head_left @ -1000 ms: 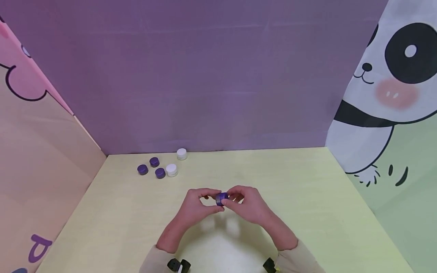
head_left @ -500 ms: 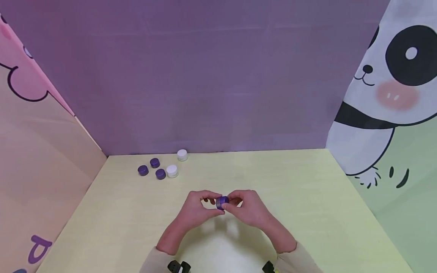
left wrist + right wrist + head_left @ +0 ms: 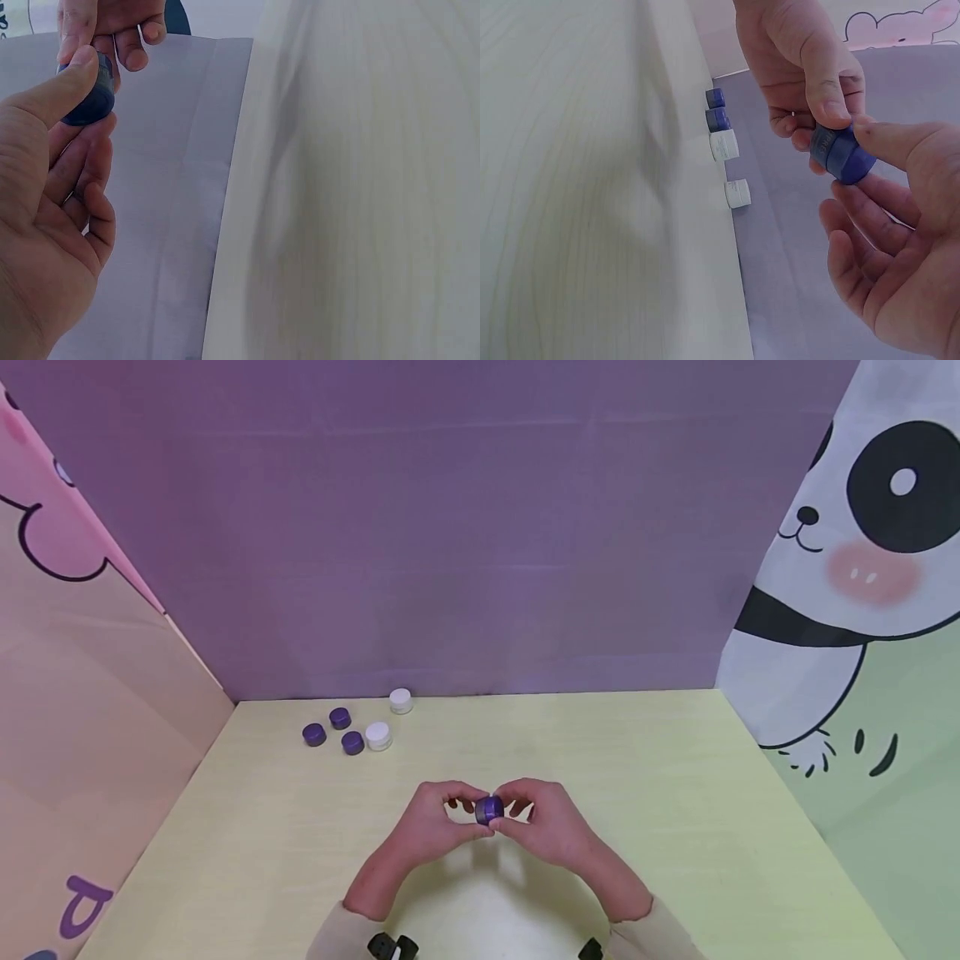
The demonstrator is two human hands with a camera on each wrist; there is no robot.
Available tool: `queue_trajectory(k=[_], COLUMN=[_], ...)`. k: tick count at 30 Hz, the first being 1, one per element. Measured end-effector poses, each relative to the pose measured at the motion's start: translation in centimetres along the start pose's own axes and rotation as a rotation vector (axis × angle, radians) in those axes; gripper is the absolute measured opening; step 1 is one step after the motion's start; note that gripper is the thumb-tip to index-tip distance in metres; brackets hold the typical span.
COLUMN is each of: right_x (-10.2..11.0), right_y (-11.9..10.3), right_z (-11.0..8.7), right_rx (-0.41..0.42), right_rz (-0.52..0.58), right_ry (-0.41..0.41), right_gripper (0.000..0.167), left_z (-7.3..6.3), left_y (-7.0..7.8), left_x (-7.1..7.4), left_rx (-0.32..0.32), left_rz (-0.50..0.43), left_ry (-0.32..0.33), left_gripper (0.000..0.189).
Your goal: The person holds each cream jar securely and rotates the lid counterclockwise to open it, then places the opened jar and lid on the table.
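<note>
Towards the back left of the pale table [image 3: 637, 777], three purple pots [image 3: 352, 743] sit near two white pots [image 3: 378, 737]. A purple backdrop [image 3: 480, 543] rises behind, between a pink-cheeked panda [image 3: 832, 560] on the right and a pink cartoon figure [image 3: 63, 539].

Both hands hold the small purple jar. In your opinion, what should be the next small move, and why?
Probably, the right hand should slightly turn the apparent lid of the purple jar. In the right wrist view, this hand pinches that plain end, while the left hand pinches the lettered body; so one could twist while the other steadies. The tightness is not visible.
</note>
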State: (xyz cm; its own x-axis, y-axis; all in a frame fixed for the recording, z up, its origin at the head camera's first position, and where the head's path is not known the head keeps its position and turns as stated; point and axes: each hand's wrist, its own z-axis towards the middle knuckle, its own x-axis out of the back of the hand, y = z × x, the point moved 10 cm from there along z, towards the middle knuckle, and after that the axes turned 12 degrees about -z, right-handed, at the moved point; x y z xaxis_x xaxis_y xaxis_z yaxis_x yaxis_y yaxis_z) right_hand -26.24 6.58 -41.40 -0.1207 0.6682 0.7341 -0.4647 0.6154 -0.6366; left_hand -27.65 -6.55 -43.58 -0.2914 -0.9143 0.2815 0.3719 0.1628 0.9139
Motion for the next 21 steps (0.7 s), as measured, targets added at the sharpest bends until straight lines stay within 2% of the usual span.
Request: queue_trajectory(k=[7, 10, 12, 15, 21], right_x=[0.1, 0.1, 0.0, -0.2, -0.4], right_y=[0.4, 0.9, 1.3, 1.7, 2.0], right_z=[-0.1, -0.1, -0.1, -0.2, -0.1], right_rx=[-0.032, -0.083, -0.124, -0.182, -0.219], right_rz=[0.088, 0.045, -0.024, -0.101, -0.047], right_ry=[0.004, 0.002, -0.009, -0.044, -0.083], right_gripper=[0.032, 0.029, 0.026, 0.031, 0.028], left_z=[-0.1, 0.0, 0.0, 0.1, 0.2], left_y=[-0.6, -0.6, -0.5, -0.4, -0.6], left_x=[0.0, -0.1, -0.1, -0.1, -0.3], left_rx=[0.013, 0.001, -0.007, -0.015, 0.015], left_rz=[-0.033, -0.03, -0.029, -0.021, -0.033], left_ry=[0.001, -0.006, -0.006, -0.002, -0.007], left_gripper=[0.032, 0.032, 0.032, 0.032, 0.033])
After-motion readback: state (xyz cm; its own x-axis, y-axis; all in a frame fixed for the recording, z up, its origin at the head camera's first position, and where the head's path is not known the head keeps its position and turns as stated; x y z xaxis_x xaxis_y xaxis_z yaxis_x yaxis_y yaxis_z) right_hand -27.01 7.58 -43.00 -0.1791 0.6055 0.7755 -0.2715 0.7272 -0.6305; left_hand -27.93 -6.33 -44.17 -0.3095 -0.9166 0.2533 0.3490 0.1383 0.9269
